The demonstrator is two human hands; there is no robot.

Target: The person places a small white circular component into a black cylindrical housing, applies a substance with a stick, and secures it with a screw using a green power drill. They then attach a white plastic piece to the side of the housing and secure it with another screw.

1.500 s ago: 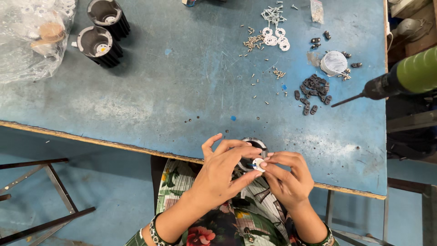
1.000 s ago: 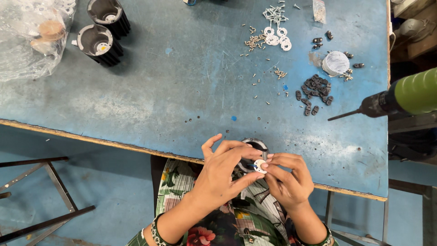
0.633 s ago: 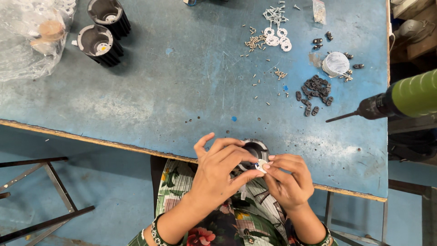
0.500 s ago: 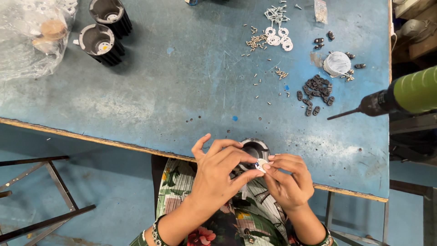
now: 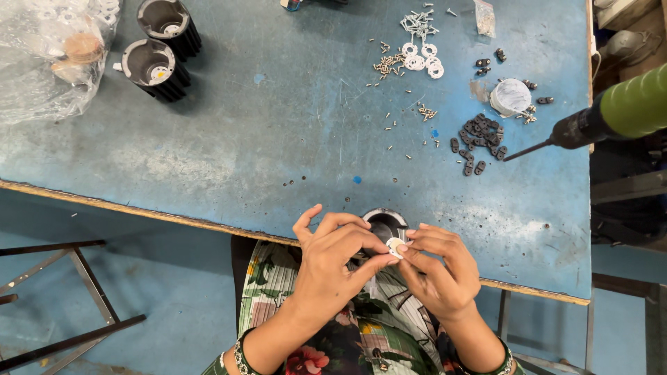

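Both hands (image 5: 389, 267) around one small white ring (image 5: 394, 246) — flat, round.

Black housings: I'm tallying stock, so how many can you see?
3. Two housings stand at the table's far left, one behind the other. A third sits at the near edge, partly hidden by the hands.

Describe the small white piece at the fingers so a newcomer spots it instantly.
Start at the blue table and go to its near edge, where both hands meet beside a black round housing. The white piece is pinched between the left hand and right hand; unlike the white rings at the far edge, it is off the table.
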